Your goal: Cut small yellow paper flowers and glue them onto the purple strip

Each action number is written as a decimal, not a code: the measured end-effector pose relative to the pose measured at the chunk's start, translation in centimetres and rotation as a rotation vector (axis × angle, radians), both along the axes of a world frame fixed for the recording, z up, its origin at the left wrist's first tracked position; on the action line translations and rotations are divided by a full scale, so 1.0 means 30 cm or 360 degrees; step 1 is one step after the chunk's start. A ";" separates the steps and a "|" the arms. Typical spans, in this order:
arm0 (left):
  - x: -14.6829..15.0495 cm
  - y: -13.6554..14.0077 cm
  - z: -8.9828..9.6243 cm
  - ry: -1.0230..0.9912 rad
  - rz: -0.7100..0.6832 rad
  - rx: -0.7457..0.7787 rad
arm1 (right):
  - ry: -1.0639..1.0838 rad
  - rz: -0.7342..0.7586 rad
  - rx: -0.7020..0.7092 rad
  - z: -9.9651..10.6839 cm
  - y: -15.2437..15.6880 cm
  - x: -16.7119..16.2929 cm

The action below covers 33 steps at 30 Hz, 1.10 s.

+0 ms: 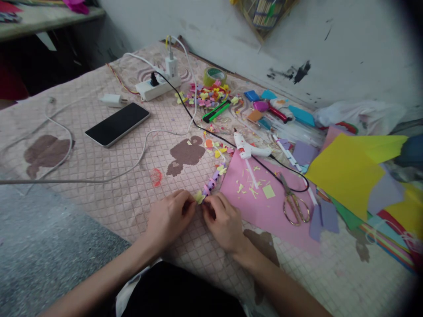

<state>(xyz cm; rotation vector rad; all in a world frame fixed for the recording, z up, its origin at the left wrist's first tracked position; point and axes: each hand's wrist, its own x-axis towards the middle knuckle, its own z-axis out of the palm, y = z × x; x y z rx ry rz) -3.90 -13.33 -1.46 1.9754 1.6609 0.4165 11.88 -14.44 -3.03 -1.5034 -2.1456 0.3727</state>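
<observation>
Fingertips of both hands meet at the near end of a paper garland (211,181) on the desk (109,193). The left hand (170,215) and right hand (223,220) are each pinched on a small yellow paper flower (199,197) between them, equally near it. The garland's long axis runs away from the hands, up and to the right, toward the glue gun (247,149), along the edge of the pink sheet (264,207). Scissors (294,204) lie on that sheet, right of the hands. Exactly how the fingers grip is hidden, and the flower's shape is hard to make out.
</observation>
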 end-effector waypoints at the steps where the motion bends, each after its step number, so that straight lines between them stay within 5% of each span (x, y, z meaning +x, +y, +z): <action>1: 0.001 0.000 0.000 0.0002 -0.0001 0.0002 | 0.0001 0.0002 -0.0006 0.000 0.000 0.000; 33: 0.000 -0.006 0.014 -0.0025 -0.0016 -0.0015 | -0.0072 0.0072 -0.0202 0.043 0.040 -0.009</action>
